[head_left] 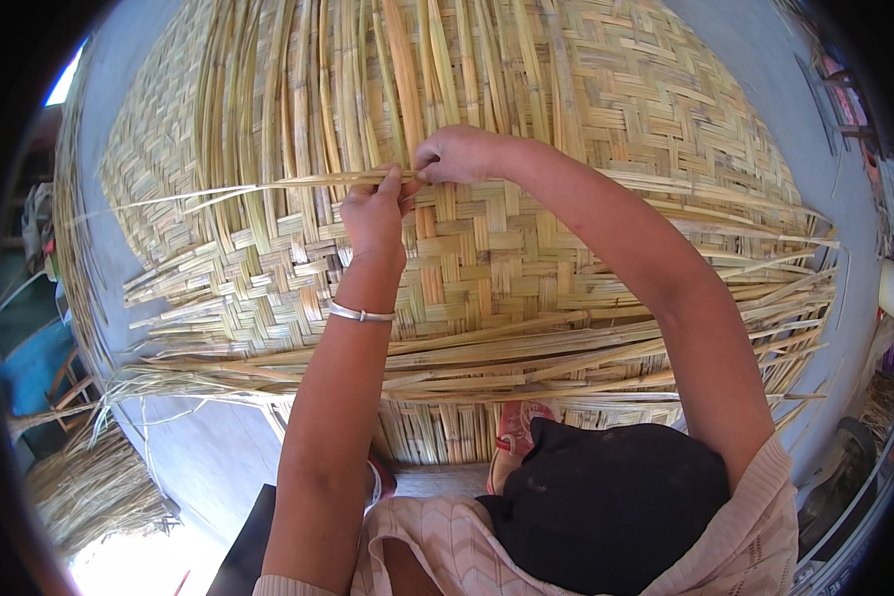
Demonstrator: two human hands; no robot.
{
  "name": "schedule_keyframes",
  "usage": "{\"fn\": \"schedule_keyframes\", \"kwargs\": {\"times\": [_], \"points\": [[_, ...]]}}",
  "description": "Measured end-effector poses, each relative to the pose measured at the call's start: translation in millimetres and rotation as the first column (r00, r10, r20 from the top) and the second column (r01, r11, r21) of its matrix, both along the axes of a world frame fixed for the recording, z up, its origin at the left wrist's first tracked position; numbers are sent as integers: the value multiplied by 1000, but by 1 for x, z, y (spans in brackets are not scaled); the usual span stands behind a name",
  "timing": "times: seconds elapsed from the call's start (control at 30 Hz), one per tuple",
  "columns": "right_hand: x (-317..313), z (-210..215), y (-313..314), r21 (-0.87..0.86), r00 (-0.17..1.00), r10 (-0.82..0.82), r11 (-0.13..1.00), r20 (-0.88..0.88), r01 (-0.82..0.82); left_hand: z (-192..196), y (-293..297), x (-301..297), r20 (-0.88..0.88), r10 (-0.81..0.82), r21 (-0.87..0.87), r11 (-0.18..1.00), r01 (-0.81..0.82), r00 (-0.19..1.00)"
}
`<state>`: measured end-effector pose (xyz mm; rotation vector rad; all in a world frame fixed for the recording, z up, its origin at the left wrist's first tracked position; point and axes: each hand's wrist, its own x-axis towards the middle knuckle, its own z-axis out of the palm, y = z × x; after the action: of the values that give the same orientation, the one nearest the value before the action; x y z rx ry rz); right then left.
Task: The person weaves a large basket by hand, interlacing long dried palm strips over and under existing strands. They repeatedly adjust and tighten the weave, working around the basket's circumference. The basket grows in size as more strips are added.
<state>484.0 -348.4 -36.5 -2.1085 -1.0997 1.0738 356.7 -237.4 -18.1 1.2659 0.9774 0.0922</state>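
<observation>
A large woven mat (526, 238) of pale bamboo strips spreads across the grey floor in front of me. My left hand (372, 214), with a silver bangle on the wrist, pinches a long thin horizontal strip (219, 192) that runs off to the left. My right hand (457, 154) grips the same strip just to the right, fingers closed on it. Loose upright strips (338, 89) rise beyond both hands, unwoven. More loose strips (586, 343) lie crosswise along the mat's near edge.
A heap of fine straw-like shavings (94, 487) lies at the lower left on the floor. My red sandal (520, 427) rests on the mat's near edge. Clutter and a white container (892, 288) sit at the right rim.
</observation>
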Motion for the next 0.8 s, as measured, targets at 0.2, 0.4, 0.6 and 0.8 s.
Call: {"fn": "schedule_keyframes", "kwargs": {"times": [0.2, 0.4, 0.6, 0.8], "points": [[-3, 0, 1, -14, 1000, -27, 1000, 16, 27, -8, 5, -1, -35, 76, 7, 997, -76, 996], [-6, -5, 3, -25, 996, -35, 999, 84, 38, -9, 29, -4, 24, 154, -159, 976, -148, 988], [-11, -3, 0, -8, 994, -62, 998, 94, 63, -3, 59, 0, -8, 43, 87, 995, -42, 999], [-33, 2, -5, 76, 944, -302, 953, 134, 294, 16, 85, 24, 10, -239, 13, 971, 239, 971]]}}
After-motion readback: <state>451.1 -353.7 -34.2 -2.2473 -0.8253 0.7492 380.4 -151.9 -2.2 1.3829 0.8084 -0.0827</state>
